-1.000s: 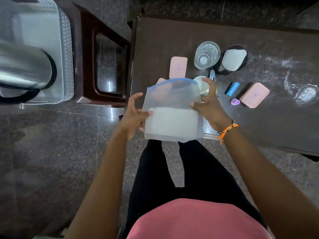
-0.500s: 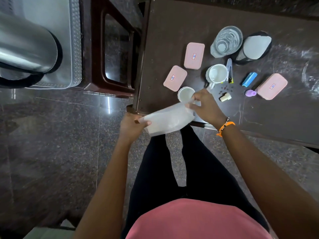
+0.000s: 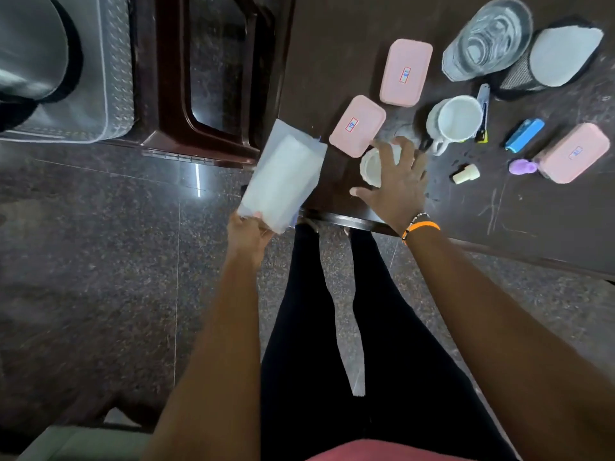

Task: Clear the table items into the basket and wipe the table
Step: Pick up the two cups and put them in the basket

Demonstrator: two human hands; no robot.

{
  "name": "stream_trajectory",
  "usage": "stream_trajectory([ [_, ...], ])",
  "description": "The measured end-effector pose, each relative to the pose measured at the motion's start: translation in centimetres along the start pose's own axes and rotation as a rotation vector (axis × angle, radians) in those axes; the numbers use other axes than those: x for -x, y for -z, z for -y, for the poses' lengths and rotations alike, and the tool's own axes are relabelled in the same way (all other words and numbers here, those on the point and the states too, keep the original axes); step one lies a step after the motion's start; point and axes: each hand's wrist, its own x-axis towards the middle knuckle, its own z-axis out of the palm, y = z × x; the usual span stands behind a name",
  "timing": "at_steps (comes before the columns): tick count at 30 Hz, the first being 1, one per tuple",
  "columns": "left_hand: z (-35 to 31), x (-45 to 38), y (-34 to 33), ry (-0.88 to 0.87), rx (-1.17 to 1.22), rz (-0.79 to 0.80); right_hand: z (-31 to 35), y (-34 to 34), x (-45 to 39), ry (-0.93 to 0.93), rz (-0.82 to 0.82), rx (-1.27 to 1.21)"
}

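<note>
My left hand [image 3: 251, 232] grips the lower corner of a translucent zip bag [image 3: 283, 178] with white contents, held at the table's left front corner. My right hand [image 3: 396, 181] is spread with fingers apart over a small white cup [image 3: 371, 164] on the dark table [image 3: 532, 221]; whether it touches the cup is unclear. Three pink boxes lie on the table, at the front left [image 3: 357, 126], behind it [image 3: 406, 72] and at the right [image 3: 574, 153]. A white mug [image 3: 456, 119] stands beside my right hand. The grey basket [image 3: 113, 71] sits far left on a brown stool [image 3: 173, 94].
Farther back stand a clear glass [image 3: 487, 38] and a black mesh holder with a white pad [image 3: 562, 56]. A blue lighter [image 3: 524, 134], a purple cap [image 3: 520, 166], a cream cap [image 3: 466, 174] and a clip [image 3: 482, 111] lie nearby. A steel vessel [image 3: 30, 48] fills the basket.
My right hand has let go of the bag and moved over the small white cup. My left hand alone has swung the bag leftward and upright.
</note>
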Motion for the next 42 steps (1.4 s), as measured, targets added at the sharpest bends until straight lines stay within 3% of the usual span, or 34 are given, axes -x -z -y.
stream_trajectory([
  [4,1.1,-0.5,-2.4,0.046,-0.06,0.026,-1.0,-0.8,-0.2,0.048,0.04,0.072],
  [9,1.5,-0.7,-6.2,0.084,-0.214,0.105,-2.0,-0.5,-1.4,0.056,-0.064,0.041],
  [15,1.1,-1.1,-8.9,0.022,-0.622,0.127,-3.4,0.6,-2.1,0.073,-0.117,0.052],
  [22,1.0,0.5,-8.5,0.042,-0.689,-0.073,-4.5,2.4,-1.0,0.169,-0.131,0.009],
  [26,1.8,3.1,-10.1,-0.182,-0.731,-0.177,-5.2,3.3,-0.4,-0.051,-0.375,-0.317],
  [29,2.5,5.5,-14.0,-0.347,-0.678,0.049,-6.2,3.6,-1.1,-0.413,-0.473,-0.613],
  [31,3.3,6.3,-16.9,-0.326,-0.687,0.214,-7.2,3.7,-2.3,-0.588,-0.366,-0.76],
  [34,4.3,6.8,-20.5,-0.143,-0.669,0.267,-7.8,4.0,-4.0,-0.612,-0.164,-0.941],
  [39,3.9,5.6,-22.6,0.02,-0.515,0.086,-8.5,3.7,-4.8,-0.604,-0.134,-1.033],
  [42,3.1,4.7,-22.6,-0.009,-0.573,0.054,-8.6,3.5,-4.7,-0.538,-0.129,-1.009],
])
